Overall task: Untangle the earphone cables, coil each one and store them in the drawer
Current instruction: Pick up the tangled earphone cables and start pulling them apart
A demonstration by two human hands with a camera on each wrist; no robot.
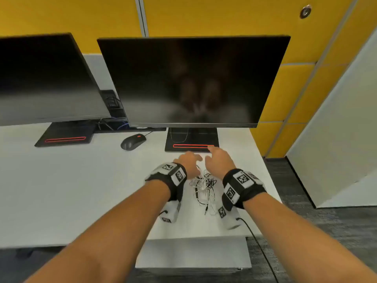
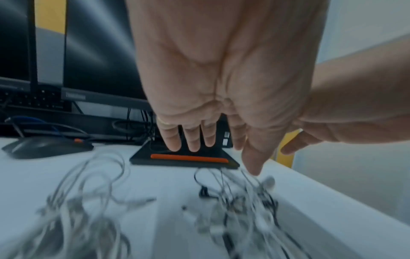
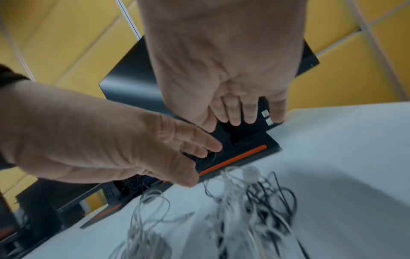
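Status: task not yet started. The earphone cables [image 1: 203, 185] lie in one white-and-black tangle on the tabletop [image 1: 81, 190], near its front edge. My left hand [image 1: 188, 163] and right hand [image 1: 219, 160] hover above them, fingers extended, holding nothing. Untangling, coiling and storing all remain. No open drawer is visible.

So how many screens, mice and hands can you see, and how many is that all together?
Monitors: 2, left monitor and right monitor
Mouse: 1, black mouse
Hands: 2, left hand and right hand
Cable tangle: 1, earphone cables
Total: 6
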